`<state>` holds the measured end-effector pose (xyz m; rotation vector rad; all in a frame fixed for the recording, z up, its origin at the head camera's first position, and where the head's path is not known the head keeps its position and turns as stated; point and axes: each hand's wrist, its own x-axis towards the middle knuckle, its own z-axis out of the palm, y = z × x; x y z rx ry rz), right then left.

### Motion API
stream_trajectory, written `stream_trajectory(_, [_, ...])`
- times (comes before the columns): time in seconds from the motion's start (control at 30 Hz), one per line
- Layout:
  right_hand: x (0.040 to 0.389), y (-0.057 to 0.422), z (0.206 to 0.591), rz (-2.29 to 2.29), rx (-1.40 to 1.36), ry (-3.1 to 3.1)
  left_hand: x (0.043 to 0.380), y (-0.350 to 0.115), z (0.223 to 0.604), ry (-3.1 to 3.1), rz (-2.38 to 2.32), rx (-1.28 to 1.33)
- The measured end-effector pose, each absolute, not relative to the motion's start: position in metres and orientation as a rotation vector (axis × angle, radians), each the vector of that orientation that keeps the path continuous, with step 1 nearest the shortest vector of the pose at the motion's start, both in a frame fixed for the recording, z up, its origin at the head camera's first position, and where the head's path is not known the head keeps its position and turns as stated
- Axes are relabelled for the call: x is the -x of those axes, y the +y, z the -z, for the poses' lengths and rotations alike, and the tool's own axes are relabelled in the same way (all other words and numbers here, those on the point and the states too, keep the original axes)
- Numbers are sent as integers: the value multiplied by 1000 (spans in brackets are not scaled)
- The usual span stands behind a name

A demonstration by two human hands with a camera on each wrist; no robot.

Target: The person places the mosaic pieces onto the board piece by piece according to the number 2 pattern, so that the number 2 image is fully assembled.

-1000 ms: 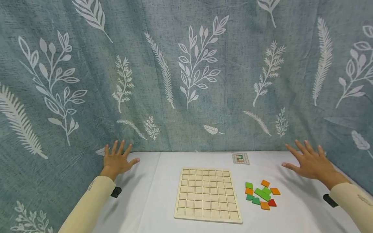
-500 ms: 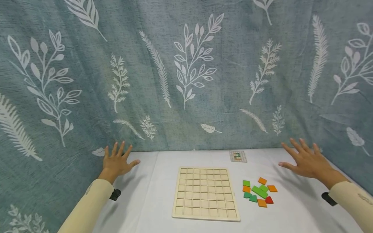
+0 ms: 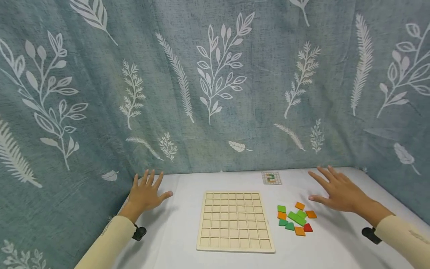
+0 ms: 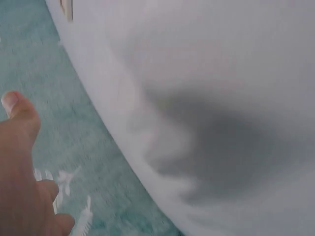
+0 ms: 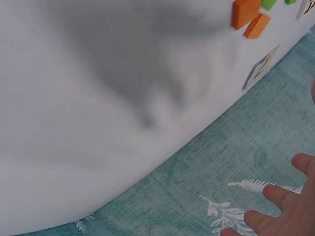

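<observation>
My left hand (image 3: 143, 197) hovers over the left side of the white table, fingers spread and holding nothing. On the other side my right hand (image 3: 340, 192) is spread in the air too, just beyond the loose pieces. Between them lies a pale wooden grid board (image 3: 236, 222) with square cells, all bare. To its right are several flat coloured pieces: a long green piece (image 3: 297, 218), orange squares such as one orange piece (image 3: 300, 231), dark green pieces (image 3: 289, 226) and a red piece (image 3: 308, 227). In the right wrist view an orange piece (image 5: 246, 13) shows at the top.
A small pattern card (image 3: 271, 178) with a gridded coloured figure lies near the table's back edge. Behind the white tabletop (image 3: 188, 186) hangs a blue-green curtain (image 3: 215, 145) with white leaf prints. A black wrist strap (image 3: 139, 233) sits at the left sleeve.
Both hands have moved inward, the left one to the right and the right one to the left. The head view has shifted slightly. Board, pieces and card lie as before.
</observation>
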<state>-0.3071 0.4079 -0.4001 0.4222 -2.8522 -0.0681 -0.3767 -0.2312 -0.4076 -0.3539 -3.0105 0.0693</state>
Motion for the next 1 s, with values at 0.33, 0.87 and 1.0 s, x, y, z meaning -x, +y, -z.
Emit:
stream_trajectory(0.33, [297, 376, 402, 0, -571, -2775, 365, -212, 419, -3040, 26, 456])
stream_trajectory(0.87, [276, 328, 409, -356, -712, -2924, 352, -173, 433, -3026, 196, 631])
stream_trajectory(1.0, [271, 322, 415, -413, -780, -2906, 350, -162, 437, -3055, 282, 699])
